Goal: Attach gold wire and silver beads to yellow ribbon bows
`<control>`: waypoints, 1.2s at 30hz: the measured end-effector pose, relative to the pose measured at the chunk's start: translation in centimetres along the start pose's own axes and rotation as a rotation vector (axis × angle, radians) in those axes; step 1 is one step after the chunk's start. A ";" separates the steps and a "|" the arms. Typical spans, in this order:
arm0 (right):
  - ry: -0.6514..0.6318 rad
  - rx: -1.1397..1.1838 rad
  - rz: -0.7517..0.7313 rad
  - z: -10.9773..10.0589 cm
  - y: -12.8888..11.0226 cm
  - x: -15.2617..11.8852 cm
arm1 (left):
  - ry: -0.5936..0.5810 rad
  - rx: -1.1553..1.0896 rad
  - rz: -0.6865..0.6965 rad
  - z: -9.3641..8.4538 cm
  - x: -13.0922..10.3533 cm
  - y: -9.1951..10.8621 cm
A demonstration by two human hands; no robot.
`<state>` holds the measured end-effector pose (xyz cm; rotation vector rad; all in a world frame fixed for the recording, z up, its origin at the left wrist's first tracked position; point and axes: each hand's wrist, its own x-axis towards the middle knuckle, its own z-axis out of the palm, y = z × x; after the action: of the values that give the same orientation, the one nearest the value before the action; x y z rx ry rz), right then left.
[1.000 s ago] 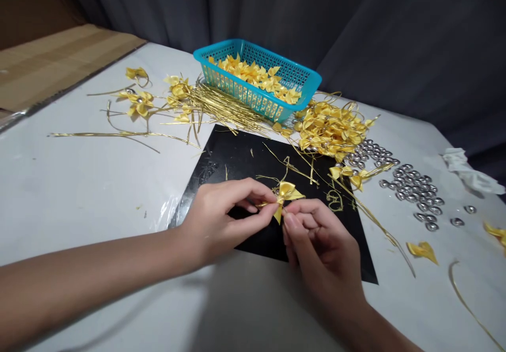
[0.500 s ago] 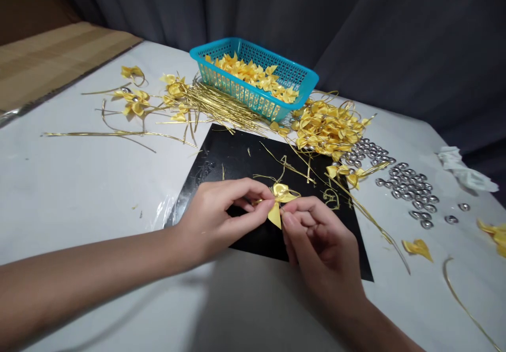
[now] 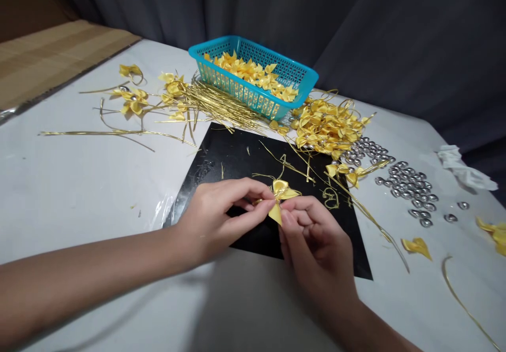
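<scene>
A yellow ribbon bow (image 3: 281,189) is held above the black mat (image 3: 245,157), its pointed tail hanging toward me. My left hand (image 3: 227,217) pinches the bow's left side between thumb and index finger. On the other side, my right hand (image 3: 318,241) has thumb and fingertips closed at the bow's lower right. Whatever lies right between those right fingertips is too small and covered to make out clearly; it seems to be part of the bow or its tie. Thin gold strands stick out behind the bow.
Behind the mat stands a blue basket (image 3: 253,80) of yellow ribbon pieces, with gold ties (image 3: 225,107) before it. A heap of yellow bows (image 3: 328,125) and silver beads (image 3: 411,186) lie right. More bows (image 3: 134,99) lie left. White crumpled material (image 3: 466,167) sits far right.
My right hand has shifted slightly up and left, closer to my left fingertips. The bow stays between both hands, and the view has moved a touch.
</scene>
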<state>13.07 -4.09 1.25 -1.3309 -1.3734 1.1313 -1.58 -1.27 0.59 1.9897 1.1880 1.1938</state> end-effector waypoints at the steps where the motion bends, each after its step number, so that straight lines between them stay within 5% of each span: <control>1: 0.015 0.008 0.010 0.1 0.0 -0.1 | 0.011 0.019 0.011 0.0 0.0 0.1; 15: 0.043 0.098 -0.124 0.2 0.3 -0.5 | -0.123 0.087 0.289 -0.3 -0.2 0.0; 25: 0.005 0.114 -0.096 -0.1 0.2 -0.4 | 0.036 0.055 0.235 -0.4 -0.3 0.5; 36: -0.013 0.132 -0.080 0.0 0.4 -0.3 | -0.007 0.079 0.270 -0.3 -0.1 0.3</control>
<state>13.14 -4.40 0.81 -1.1662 -1.3259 1.1574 -1.78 -1.51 0.88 2.2672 0.9993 1.2843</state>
